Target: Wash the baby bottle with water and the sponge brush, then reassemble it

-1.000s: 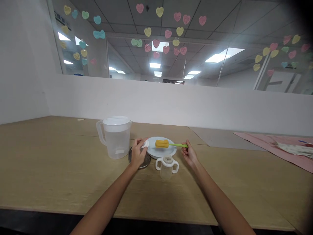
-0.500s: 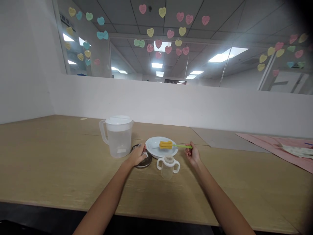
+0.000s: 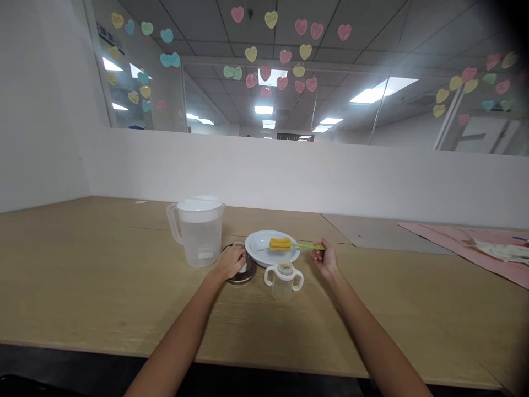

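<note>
A: From the left, what do we log on the tan table (image 3: 124,286)?

B: We note a small pale flat piece (image 3: 141,202) near the back edge, then a translucent plastic jug with a white lid (image 3: 201,237), upright, left handle outward, liquid inside.

A: And the left hand (image 3: 232,262)?

B: Over the dark round metal dish (image 3: 250,274), just right of the jug. Its fingers are bent down at a small white piece (image 3: 242,269); we cannot tell whether they grip it.

A: Next?

B: A round white plate (image 3: 257,242), between the dish and the right hand (image 3: 325,262). The yellow sponge brush with a slim green handle (image 3: 280,244) lies crosswise, its head over the plate; contact with the plate is unclear to us.

A: In front of the plate?

B: We record a clear open-topped bottle with a white two-handled collar (image 3: 282,288), upright, nearer the front edge than the plate.

A: State of the right hand?

B: Fingers closed on the far end of the green handle, beyond the plate's right rim.

A: Toward the right?

B: We see a flat grey sheet (image 3: 380,237) along the back edge, then pink cloth (image 3: 446,242) towards the back right corner, with pale patterned fabric (image 3: 500,251) on it.
</note>
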A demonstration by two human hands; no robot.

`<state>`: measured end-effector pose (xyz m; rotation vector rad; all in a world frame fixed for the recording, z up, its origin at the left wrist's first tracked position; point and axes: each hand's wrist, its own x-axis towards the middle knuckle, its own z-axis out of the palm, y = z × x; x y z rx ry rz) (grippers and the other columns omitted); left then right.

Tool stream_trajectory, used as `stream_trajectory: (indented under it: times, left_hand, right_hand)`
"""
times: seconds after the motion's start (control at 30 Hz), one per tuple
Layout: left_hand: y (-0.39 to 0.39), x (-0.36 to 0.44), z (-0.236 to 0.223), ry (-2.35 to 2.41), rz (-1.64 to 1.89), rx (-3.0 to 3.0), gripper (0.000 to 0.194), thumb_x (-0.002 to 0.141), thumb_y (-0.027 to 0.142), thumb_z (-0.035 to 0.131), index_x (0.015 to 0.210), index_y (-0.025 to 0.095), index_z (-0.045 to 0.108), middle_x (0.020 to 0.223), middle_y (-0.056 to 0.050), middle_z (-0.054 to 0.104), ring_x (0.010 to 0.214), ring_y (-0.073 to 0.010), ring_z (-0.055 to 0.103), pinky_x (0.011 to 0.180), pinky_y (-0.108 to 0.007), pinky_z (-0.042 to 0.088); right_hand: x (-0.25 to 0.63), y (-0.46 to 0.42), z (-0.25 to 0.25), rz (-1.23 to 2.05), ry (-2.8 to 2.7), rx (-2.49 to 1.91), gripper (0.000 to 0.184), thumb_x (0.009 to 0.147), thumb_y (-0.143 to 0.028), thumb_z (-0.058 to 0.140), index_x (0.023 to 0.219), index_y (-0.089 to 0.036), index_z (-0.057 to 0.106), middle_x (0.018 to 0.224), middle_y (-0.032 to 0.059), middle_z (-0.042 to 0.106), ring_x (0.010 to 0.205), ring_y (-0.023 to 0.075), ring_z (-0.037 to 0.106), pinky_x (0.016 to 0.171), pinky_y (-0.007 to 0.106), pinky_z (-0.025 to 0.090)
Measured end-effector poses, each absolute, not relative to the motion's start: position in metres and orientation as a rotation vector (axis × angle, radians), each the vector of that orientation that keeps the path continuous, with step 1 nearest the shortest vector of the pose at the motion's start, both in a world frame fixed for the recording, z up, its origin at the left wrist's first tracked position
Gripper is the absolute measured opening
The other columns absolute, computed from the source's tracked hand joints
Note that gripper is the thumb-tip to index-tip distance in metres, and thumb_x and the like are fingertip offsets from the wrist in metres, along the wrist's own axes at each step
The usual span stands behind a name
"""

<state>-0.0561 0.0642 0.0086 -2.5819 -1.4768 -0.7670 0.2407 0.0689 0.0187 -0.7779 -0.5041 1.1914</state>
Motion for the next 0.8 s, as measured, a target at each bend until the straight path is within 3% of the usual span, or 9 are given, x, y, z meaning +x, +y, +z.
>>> stream_trajectory:
  times: [0.3,0.4,0.57,0.73,0.8]
  left_hand:
    - [0.053,-0.054,0.019,-1.525,-0.795,-2.475,0.013,0.07,0.027,0.045,0.062,0.018,0.051,0.065,-0.003,0.054,0.066,-0.0173,0.048,0.062,-0.027,0.032]
    - [0.042,-0.049,0.036,-1.485,-0.986,-2.308,0.015,0.072,0.028,0.043,0.063,0.018,0.051,0.065,-0.004,0.053,0.067,-0.0179,0.047,0.062,-0.029,0.032]
    - [-0.021,-0.029,0.052,-0.816,-1.502,-2.142,0.03,0.075,0.032,0.039,0.048,0.02,0.041,0.047,0.0,0.041,0.05,-0.0139,0.038,0.053,-0.03,0.03]
    - [-0.091,-0.017,0.023,-0.39,-1.569,-2.356,0.026,0.076,0.038,0.045,0.053,0.026,0.05,0.041,0.002,0.039,0.044,-0.0142,0.039,0.049,-0.032,0.035]
    - [-0.093,-0.007,0.019,-0.357,-1.557,-2.339,0.022,0.076,0.032,0.048,0.056,0.026,0.053,0.036,0.004,0.034,0.04,-0.013,0.035,0.047,-0.031,0.036]
  right_hand:
    - [0.237,0.062,0.025,1.182,-0.507,-0.794,0.031,0.08,-0.036,0.047,0.056,-0.017,0.046,0.032,-0.0081,0.031,0.027,0.003,0.022,0.029,0.015,0.022]
    - [0.237,0.062,0.026,1.187,-0.479,-0.794,0.031,0.081,-0.035,0.046,0.055,-0.017,0.046,0.032,-0.0084,0.03,0.027,0.0027,0.021,0.029,0.015,0.022]
    - [0.239,0.064,0.027,1.192,-0.441,-0.783,0.031,0.082,-0.031,0.043,0.056,-0.016,0.048,0.031,-0.0076,0.031,0.027,0.0029,0.023,0.03,0.015,0.022]
    - [0.237,0.065,0.027,1.171,-0.457,-0.777,0.03,0.081,-0.032,0.044,0.055,-0.016,0.046,0.03,-0.0079,0.032,0.026,0.0028,0.022,0.028,0.015,0.021]
    - [0.235,0.065,0.024,1.168,-0.455,-0.772,0.028,0.079,-0.033,0.047,0.056,-0.016,0.046,0.031,-0.0083,0.034,0.025,0.0023,0.023,0.028,0.015,0.021]
